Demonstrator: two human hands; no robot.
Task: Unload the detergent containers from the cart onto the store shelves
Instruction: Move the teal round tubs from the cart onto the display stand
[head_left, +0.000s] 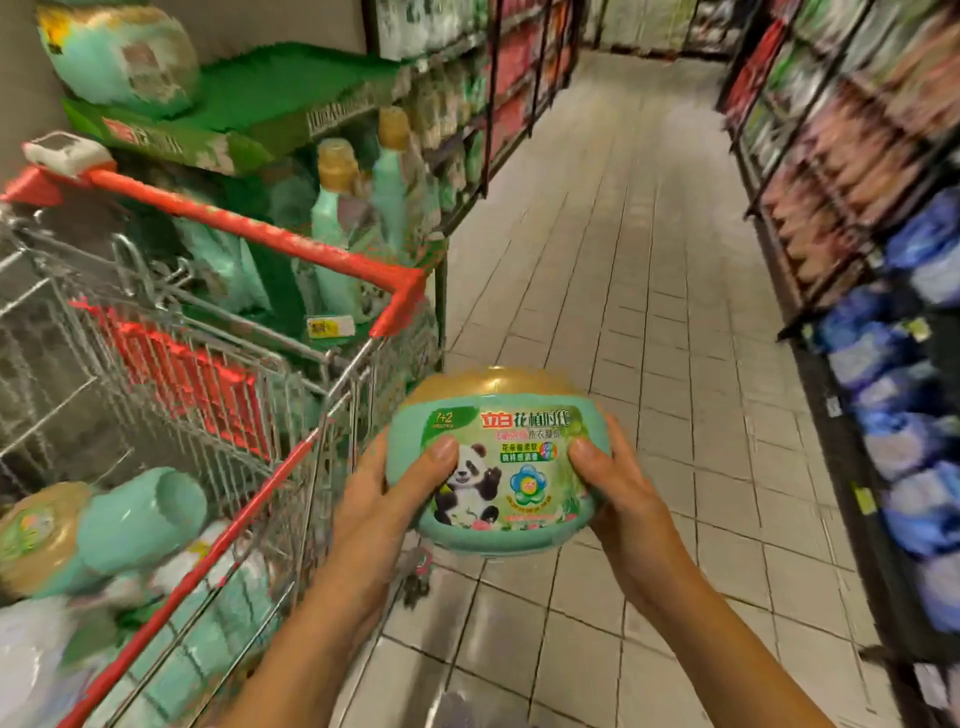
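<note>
- Two hands hold one green tub (498, 467) in front of the person. It is up over the floor (623, 260), just right of the cart (234, 223).
- The tub has a gold lid (493, 384) on top. Its label, with a panda (467, 488) on it, faces the camera.
- The left hand (379, 499) grips the left side of the tub. Its thumb (441, 452) lies on the front, and the fingers go round the back, where they are hidden.
- The right hand (623, 493) grips the right side the same way, with its thumb (587, 452) on the label.
- The cart is on the left. It is silver wire with a red rim and a red handle.
- More tubs (140, 519) lie low in the cart. One is on its side and one shows a gold lid. They are blurry.
- Past the cart, tall green bottles (332, 218) with gold caps stand on a shelf (332, 325).
- A flat green box (260, 109) lies above the bottles, and a fat green tub (119, 52) sits on it.
- The floor is pale tiles all down the aisle.
- On the right, dark shelves (821, 395) hold blue packs (914, 488) up close and reddish ones farther off, all blurry.
</note>
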